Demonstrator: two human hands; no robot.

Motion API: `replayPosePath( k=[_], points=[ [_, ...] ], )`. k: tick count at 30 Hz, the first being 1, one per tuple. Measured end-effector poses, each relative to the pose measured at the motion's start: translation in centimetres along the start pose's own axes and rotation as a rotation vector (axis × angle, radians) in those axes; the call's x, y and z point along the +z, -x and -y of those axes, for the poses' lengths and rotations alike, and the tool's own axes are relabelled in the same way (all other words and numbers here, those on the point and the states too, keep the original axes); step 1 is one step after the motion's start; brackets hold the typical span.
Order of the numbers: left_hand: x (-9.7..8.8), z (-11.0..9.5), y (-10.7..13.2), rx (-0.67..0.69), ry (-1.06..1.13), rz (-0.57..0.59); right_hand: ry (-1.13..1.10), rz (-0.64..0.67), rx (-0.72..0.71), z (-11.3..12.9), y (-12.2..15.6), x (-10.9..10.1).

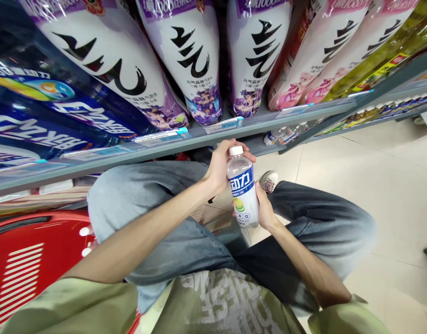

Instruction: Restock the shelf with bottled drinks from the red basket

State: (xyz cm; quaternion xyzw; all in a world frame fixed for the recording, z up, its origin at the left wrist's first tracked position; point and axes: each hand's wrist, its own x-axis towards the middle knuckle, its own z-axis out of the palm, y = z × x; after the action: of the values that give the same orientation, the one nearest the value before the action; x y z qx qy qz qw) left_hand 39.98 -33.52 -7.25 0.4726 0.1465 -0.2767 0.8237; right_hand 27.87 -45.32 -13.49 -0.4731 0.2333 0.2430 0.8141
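Note:
A clear drink bottle [243, 190] with a white cap and a blue-and-white label stands upright in front of my knees. My left hand [220, 167] is wrapped round its neck and shoulder from the left. My right hand [265, 208] cups its lower body from the right. I am crouched before a grey shelf [199, 139] of large bottles.
Big white-and-purple bottles [192, 51], pink ones [324, 51] and blue-labelled ones [60, 116] fill the shelf above. A red basket [28, 260] sits at my left. Small bottles [283, 134] lie on a lower shelf. Pale floor tiles [390, 195] stretch to the right.

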Motion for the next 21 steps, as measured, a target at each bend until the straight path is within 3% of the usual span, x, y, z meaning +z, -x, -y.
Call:
replayPosePath(
  k=[10, 21],
  points=[
    [0.0, -0.1, 0.1, 0.008, -0.002, 0.066, -0.213, 0.232, 0.248, 0.9, 0.3, 0.3],
    [0.1, 0.0, 0.3, 0.013, 0.028, 0.136, -0.28, 0.324, 0.308, 1.5, 0.8, 0.7]
  ],
)
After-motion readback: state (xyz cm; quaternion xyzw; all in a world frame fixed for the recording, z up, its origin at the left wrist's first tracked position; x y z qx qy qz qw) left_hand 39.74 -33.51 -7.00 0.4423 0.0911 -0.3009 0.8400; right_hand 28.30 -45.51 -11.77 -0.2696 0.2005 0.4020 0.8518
